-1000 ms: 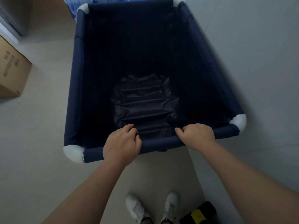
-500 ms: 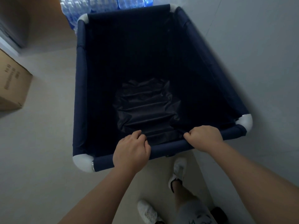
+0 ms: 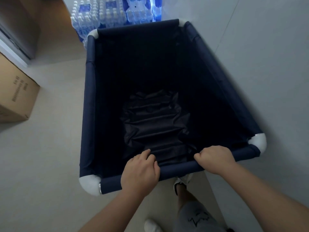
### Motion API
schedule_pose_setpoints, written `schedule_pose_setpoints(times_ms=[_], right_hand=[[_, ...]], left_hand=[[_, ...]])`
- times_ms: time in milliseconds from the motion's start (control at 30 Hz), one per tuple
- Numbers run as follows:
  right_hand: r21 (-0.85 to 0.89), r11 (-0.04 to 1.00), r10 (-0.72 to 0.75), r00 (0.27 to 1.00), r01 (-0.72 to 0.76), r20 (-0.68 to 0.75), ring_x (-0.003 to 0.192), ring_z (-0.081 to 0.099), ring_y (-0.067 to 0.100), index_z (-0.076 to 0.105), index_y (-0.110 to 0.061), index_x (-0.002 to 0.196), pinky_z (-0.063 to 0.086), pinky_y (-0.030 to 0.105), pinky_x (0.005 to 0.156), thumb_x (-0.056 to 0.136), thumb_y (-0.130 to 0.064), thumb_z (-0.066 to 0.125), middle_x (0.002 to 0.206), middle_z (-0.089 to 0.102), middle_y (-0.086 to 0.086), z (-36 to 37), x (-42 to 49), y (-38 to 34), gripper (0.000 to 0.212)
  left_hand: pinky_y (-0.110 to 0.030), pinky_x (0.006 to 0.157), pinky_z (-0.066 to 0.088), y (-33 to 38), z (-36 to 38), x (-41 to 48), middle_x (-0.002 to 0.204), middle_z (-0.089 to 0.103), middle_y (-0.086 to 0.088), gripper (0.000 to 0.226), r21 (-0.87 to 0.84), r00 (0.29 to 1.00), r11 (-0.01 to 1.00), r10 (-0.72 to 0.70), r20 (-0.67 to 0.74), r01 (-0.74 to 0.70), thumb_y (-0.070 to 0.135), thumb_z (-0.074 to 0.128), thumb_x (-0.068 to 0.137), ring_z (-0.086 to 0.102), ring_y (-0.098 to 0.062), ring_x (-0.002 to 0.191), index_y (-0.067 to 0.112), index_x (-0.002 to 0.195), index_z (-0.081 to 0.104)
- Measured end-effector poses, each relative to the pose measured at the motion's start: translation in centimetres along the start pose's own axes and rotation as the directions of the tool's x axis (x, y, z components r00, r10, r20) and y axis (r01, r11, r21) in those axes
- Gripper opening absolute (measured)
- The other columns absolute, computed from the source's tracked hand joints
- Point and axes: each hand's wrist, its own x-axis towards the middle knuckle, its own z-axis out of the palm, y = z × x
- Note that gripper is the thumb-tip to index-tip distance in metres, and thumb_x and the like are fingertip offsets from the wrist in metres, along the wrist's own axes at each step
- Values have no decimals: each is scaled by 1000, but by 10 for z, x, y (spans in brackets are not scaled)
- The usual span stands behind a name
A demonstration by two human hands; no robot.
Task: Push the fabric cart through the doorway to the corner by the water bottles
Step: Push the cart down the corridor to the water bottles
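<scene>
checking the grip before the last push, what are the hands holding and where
Both the left hand and right hand grip the fabric cart by its near top rail.

Cardboard box (image 3: 15,92) on floor at left, white shoes (image 3: 181,180)

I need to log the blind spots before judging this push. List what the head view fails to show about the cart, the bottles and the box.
- Fabric cart: wheels and underside hidden by its own body.
- Water bottles: cut by the top edge, lower rows behind the cart's far rail; labels blurred.
- Cardboard box: cut by the left edge; print too small to read.
- Left hand and right hand: fingertips wrap behind the near rail.
</scene>
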Motion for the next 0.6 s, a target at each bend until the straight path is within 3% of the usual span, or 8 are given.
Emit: schedule_pose_setpoints(times_ms=[200,333,433,600], right_hand=[[-21,1000,-13,1000,13,-7,80,55,31,32,-17,91,42,40,61,95,-13,52,102,63,10,-5,3,6,22],[-25,1000,-19,999,18,-26,76,51,31,34,-17,92,41,40,60,95,-12,52,102,63,10,-6,9,9,19],[-21,999,-25,999,25,-43,83,59,32,40,-18,94,42,40,60,94,-12,53,101,64,9,-5,10,15,15],[0,1000,-29,998,29,-53,85,61,33,33,-20,89,41,40,58,91,-11,55,100,64,8,1,13,17,23]], left_hand=[[-36,81,50,2,-1,8,131,65,-3,41,-1,1000,1000,3,-8,-3,38,34,95,66,-19,99,21,96,71],[-36,84,50,0,0,14,135,63,-3,43,-9,1000,1000,-2,-18,2,39,31,96,64,-20,103,22,99,70],[-37,84,51,4,0,17,134,63,-3,40,-16,1000,1000,-1,-27,1,39,33,96,64,-20,102,22,96,70],[-38,85,52,6,0,18,132,65,-3,41,-27,999,1000,-6,-37,5,38,34,95,65,-19,103,21,95,71]])
